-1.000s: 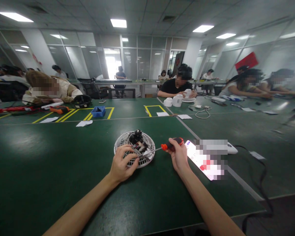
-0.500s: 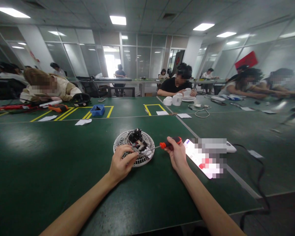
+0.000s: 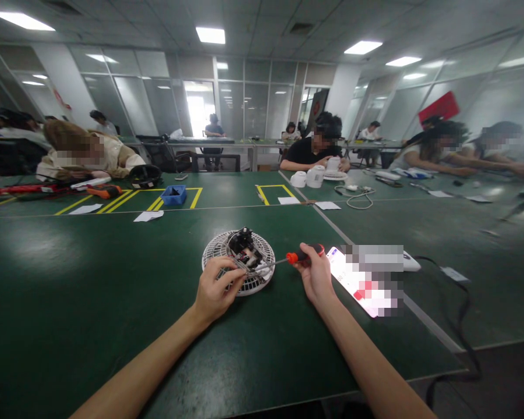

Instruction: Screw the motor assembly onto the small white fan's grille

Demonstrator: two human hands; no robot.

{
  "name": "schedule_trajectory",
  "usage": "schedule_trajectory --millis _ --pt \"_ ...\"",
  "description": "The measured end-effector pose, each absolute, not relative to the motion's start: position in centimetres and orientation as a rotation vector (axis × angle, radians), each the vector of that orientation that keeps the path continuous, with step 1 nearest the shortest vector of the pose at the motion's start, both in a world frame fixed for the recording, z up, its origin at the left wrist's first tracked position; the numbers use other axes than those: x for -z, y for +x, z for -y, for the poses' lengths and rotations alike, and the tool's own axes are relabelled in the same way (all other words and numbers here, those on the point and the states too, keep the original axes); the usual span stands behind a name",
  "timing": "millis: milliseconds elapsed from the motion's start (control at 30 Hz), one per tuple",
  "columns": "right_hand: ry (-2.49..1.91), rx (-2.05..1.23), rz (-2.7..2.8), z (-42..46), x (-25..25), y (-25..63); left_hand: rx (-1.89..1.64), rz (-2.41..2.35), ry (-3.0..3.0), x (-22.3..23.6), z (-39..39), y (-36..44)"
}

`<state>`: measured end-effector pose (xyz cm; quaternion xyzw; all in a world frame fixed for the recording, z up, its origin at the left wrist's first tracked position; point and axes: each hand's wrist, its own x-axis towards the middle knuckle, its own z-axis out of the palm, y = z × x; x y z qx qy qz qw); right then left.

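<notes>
A round white fan grille [image 3: 209, 249] lies on the green table, with a black motor assembly [image 3: 244, 238] and wires on it. My left hand [image 3: 218, 288] rests at the grille's near left side, its thumb and fingertips pinched together beside the screwdriver's tip; what they pinch is too small to make out. My right hand [image 3: 317, 273] is closed around the red and black handle of a screwdriver [image 3: 305, 254]. The screwdriver's shaft points left over the grille, its tip close to my left fingertips.
Right of my right hand lies a lit phone [image 3: 353, 285], with a white device [image 3: 411, 262] and dark cable behind it. A blue bin [image 3: 173, 196] and paper slips [image 3: 148, 216] are farther back. Across the table a person [image 3: 314, 148] handles white parts.
The camera view has shifted slightly. The screwdriver drew back a little toward the right in the last half second; my left hand keeps its pinch at the grille.
</notes>
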<state>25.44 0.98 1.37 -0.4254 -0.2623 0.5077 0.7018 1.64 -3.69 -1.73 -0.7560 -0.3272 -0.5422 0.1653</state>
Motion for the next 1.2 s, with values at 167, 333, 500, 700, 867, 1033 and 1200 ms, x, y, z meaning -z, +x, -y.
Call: schedule_trajectory --millis 167,333,500,700,867,1033,1200 --pt "-0.949 -1.103 0.632 -0.59 -1.31 25.19 1.539 0.943 -2.183 1.93 3.73 1.81" --pt "-0.935 -1.102 0.614 -0.63 -1.26 25.1 1.573 0.93 -2.195 1.94 3.73 1.95" --pt "-0.95 -1.091 0.574 -0.88 -1.21 25.24 1.617 0.942 -2.183 1.87 3.78 1.98" --pt "-0.947 -1.087 0.579 -0.79 -1.27 25.19 1.623 0.937 -2.173 1.76 3.78 1.98" --pt "-0.921 -1.078 0.585 -0.78 -1.37 25.18 1.613 0.936 -2.171 1.56 3.85 2.03" --pt "-0.883 -1.072 0.614 -0.72 -1.44 25.26 1.607 0.947 -2.176 1.5 3.84 1.98" --pt "-0.803 -1.1 0.651 -0.56 -1.51 25.36 1.629 0.979 -2.161 1.75 3.69 1.8"
